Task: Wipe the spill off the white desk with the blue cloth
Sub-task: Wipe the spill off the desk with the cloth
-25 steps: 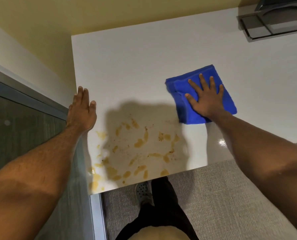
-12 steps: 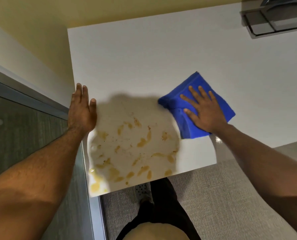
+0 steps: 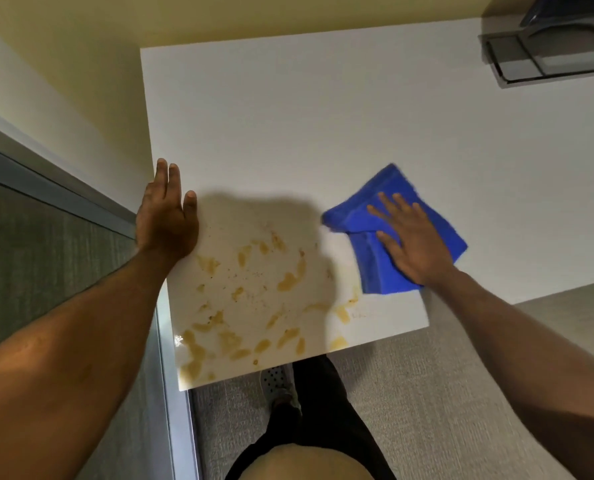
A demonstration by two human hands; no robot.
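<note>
- On the near left corner of the white desk [image 3: 323, 109]: the spill [image 3: 254, 299], tan streaks and droplets spread from below the left hand to the front edge; its pattern is unchanged from the two earlier frames, apart from faint smearing at its right margin.
- Blue cloth [image 3: 375, 268]: folded, lying flat on the desk just right of the spill, its near left corner at the spill's right margin. One second ago it lay farther back and well clear of the stains; it has since turned, with a corner now pointing toward the far edge.
- Right hand [image 3: 409, 240]: palm down, fingers [image 3: 389, 202] spread wide, pressing on the cloth rather than gripping it, as in both earlier frames.
- Left hand [image 3: 165, 220]: flat and open, fingers together, resting on the desk's left edge just behind the spill; its position matches the earlier frames.
- Surroundings: a grey tray-like object [image 3: 548, 53] at the desk's far right corner; a yellow wall [image 3: 81, 64] behind; a grey partition [image 3: 46, 254] to the left; carpet [image 3: 427, 393] and one shoe [image 3: 274, 379] below the front edge.
</note>
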